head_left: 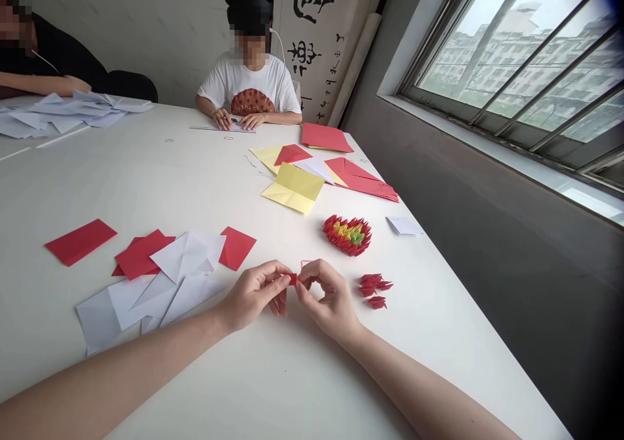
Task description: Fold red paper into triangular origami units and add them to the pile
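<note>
Left grip [253, 295] and right grip [327, 299] both closed in a fingertip pinch on a small folded red paper unit [292, 279]. Its long axis runs crosswise between them, above the counter [146, 186]. Loose red units [373, 289] sit just beyond the right grip.

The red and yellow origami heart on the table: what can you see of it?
The heart-shaped origami piece is built from many small, pointed red paper units, with a yellow band and a green patch at its centre. It lies flat on the white table, touched by nothing else, just beyond the person's right hand.
</note>
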`<state>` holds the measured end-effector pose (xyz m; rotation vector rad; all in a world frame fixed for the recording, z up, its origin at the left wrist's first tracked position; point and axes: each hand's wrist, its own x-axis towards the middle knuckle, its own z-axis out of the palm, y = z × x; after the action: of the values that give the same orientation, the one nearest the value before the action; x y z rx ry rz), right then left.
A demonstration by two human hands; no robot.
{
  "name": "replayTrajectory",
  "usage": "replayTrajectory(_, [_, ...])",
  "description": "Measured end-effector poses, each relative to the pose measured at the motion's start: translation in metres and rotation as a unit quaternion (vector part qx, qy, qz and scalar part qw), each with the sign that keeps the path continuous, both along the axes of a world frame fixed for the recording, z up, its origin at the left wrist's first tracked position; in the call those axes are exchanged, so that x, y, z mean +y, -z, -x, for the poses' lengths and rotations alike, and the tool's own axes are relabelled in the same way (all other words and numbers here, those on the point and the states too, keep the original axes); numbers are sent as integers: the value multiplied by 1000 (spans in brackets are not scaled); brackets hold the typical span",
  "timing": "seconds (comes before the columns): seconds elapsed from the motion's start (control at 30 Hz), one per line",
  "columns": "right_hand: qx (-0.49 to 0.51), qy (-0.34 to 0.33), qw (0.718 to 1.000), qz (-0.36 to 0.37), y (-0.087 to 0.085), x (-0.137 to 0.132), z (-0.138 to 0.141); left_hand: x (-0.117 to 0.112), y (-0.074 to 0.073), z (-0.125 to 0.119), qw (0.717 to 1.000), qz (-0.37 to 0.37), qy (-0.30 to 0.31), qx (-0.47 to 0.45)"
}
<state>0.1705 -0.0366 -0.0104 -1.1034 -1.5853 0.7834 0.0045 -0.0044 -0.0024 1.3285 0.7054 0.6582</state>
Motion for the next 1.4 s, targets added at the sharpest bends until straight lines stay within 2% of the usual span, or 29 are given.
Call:
replayTrajectory(0.17, [17,-7,999,-26,2,-1,1,5,0,0,998,30,-54,0])
replayTrajectory(0.3, [-8,-7,1000,-23,3,0,0,6,0,0,997,39,-58,-25])
replayTrajectory(0.4, [12,3,1000,-5,4,1,-1,5,1,0,996,33,-72,-34])
replayTrajectory(0.63, [28,-23,999,0,7,5,-2,6,4,1,994,2,-108,-12])
replayTrajectory(0.87, [75,3,995,60,7,3,0,4,7,1,996,0,-92,0])
replayTrajectory(1.03, [48,10,996,69,6,0,1,3,6,1,996,-4,-87,4])
replayTrajectory(1.2, [55,-33,995,73,5,0,4,4,3,3,995,-31,-90,17])
replayTrajectory(1.3, [131,-76,977,148,3,3,3,5,2,5,995,-30,-88,22])
replayTrajectory(1.4, [248,-140,922,262,1,5,1,6,0,7,996,-39,-80,-5])
